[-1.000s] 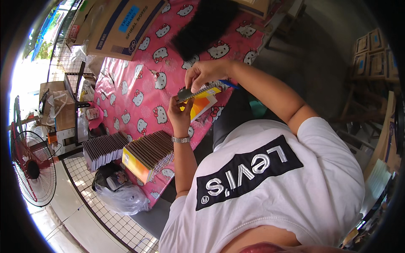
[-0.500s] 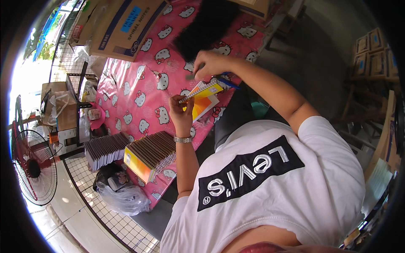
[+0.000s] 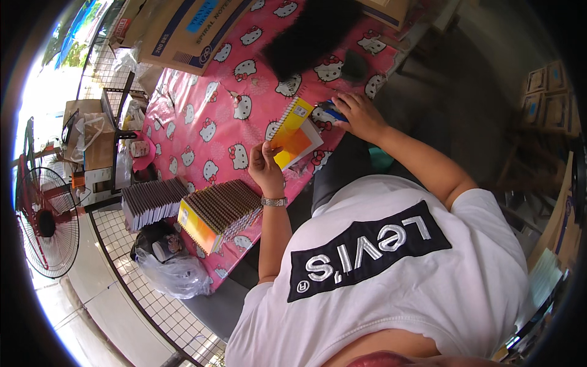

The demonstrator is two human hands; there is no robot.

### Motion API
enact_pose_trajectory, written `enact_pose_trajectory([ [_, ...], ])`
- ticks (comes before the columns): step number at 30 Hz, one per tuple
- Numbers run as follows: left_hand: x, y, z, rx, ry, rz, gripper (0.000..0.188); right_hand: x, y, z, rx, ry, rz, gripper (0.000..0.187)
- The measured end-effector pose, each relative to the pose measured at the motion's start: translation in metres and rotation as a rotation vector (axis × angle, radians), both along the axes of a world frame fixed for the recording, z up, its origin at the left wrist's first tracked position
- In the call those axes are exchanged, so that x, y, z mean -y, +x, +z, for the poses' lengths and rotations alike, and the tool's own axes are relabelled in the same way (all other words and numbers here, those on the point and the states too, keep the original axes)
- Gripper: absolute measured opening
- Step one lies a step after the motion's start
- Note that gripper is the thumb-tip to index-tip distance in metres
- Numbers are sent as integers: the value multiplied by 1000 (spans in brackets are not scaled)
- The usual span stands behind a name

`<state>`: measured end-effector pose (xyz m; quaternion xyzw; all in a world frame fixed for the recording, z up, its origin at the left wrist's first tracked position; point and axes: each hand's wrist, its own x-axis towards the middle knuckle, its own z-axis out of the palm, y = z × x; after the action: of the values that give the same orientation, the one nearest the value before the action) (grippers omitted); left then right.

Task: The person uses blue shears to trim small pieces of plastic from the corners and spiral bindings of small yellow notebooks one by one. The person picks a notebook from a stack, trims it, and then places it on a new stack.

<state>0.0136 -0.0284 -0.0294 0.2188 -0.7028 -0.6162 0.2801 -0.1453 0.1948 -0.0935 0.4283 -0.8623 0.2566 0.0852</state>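
Note:
A spiral notebook with a yellow and orange cover and white pages lies tilted near the table's edge. My left hand pinches its near corner by the coil binding. To the right, my right hand has its fingers closed around a blue-handled tool, whose dark front end points at the notebook; its exact kind is hard to make out. Beyond that hand lies a dark, rounded object, too dim to name.
Bound notebooks stand in a brown-coiled stack and a darker stack at left. A black mass and a cardboard box sit at the far side. A plastic bag and a fan are lower left.
My right hand has come back toward me from above the notebook, and the dark object it held now lies on the table. It has closed on the blue-handled tool. The notebook is tipped flatter.

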Motion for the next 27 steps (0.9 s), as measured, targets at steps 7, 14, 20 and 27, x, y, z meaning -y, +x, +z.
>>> enact_pose_trajectory([
  [7, 2, 3, -6, -14, -9, -11, 16, 15, 30, 65, 323, -575, 66, 54],
  [14, 4, 8, -16, -13, -29, 19, 21, 53, 66, 95, 196, -343, 316, 54],
  [20, 2, 7, -20, -15, -85, 86, 23, 62, 68, 96, 1089, -306, 381, 47],
  [27, 15, 14, 47, -103, -170, 194, 21, 42, 41, 75, 582, -409, 367, 52],
])
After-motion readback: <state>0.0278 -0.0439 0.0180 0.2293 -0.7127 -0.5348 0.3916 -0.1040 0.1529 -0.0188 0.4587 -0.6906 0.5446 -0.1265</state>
